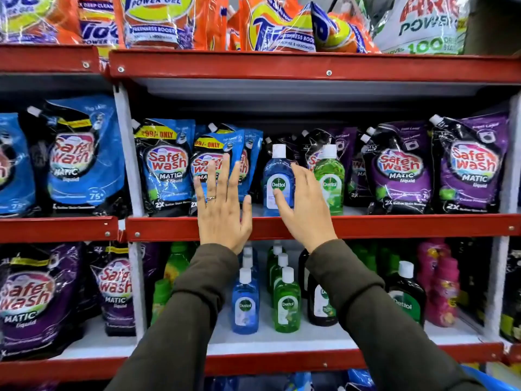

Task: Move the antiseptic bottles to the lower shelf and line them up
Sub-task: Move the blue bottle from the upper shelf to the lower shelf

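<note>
On red metal shelf (366,225), right hand (303,210) cupping glossy blue bottle (275,176), left hand (222,210) splayed empty

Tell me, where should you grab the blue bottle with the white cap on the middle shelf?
Probably around its wide middle, coming from the front. The blue plastic antiseptic bottle with the white cap stands upright at the red shelf edge, so its front is open, while pouches crowd behind it and a green plastic bottle stands to its right. The right hand already reaches toward its label, open.
</note>
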Motion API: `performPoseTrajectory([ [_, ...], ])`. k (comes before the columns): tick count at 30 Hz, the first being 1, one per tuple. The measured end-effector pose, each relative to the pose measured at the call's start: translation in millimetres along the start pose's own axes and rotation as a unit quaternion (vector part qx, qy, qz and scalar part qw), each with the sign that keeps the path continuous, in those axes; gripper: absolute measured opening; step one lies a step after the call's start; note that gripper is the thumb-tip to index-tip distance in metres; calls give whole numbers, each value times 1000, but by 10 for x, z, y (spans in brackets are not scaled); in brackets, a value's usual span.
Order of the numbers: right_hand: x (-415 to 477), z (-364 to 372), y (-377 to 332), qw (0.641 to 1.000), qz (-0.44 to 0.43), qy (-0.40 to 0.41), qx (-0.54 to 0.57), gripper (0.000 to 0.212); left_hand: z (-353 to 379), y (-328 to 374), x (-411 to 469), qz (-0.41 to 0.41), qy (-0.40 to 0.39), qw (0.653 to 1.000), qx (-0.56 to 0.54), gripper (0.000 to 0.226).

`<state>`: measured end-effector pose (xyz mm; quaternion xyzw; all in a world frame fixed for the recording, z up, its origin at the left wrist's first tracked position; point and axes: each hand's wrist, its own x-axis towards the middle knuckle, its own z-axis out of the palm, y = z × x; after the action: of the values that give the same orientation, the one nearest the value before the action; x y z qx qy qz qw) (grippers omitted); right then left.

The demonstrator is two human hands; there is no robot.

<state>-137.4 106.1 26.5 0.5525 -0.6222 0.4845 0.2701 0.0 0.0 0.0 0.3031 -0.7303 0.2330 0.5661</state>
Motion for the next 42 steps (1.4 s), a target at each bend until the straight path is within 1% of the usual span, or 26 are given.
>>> performPoseTrajectory([
  [3, 137, 107, -28, 996, 57, -56, 40, 74, 119, -192, -80, -33, -26, 999, 6, 67],
  [6, 312, 179, -34, 986, 124, -94, 57, 78, 261, -278, -153, -24, -44, 999, -1, 65],
  [8, 443, 203, 4, 973, 172, -119, 100, 73, 325, -316, -150, -13, -31, 999, 7, 64],
  [10, 536, 230, 70, 961, 208, -129, 129, 63, 368, -345, -158, -5, -18, 1000, 15, 63],
  [15, 603, 261, 240, 947, 245, -128, 164, 40, 417, -374, -163, 10, 4, 1000, 22, 62],
  [18, 588, 249, 255, 931, 263, -118, 224, 45, 433, -375, -168, 8, 13, 999, 28, 61],
  [21, 562, 254, 252, 923, 262, -92, 267, 46, 448, -383, -172, 13, 19, 999, 28, 60],
  [25, 610, 192, 177, 922, 239, -60, 300, 38, 457, -397, -186, 13, 11, 999, 32, 61],
  [30, 632, 72, 63, 923, 210, -55, 317, 36, 422, -379, -177, 13, -7, 999, 36, 62],
  [36, 494, -70, -52, 912, 188, -52, 362, 29, 309, -354, -156, 17, -51, 998, 35, 63],
  [42, 131, -163, -113, 901, 174, -67, 392, 30, 119, -362, -331, 27, -26, 999, 13, 65],
])
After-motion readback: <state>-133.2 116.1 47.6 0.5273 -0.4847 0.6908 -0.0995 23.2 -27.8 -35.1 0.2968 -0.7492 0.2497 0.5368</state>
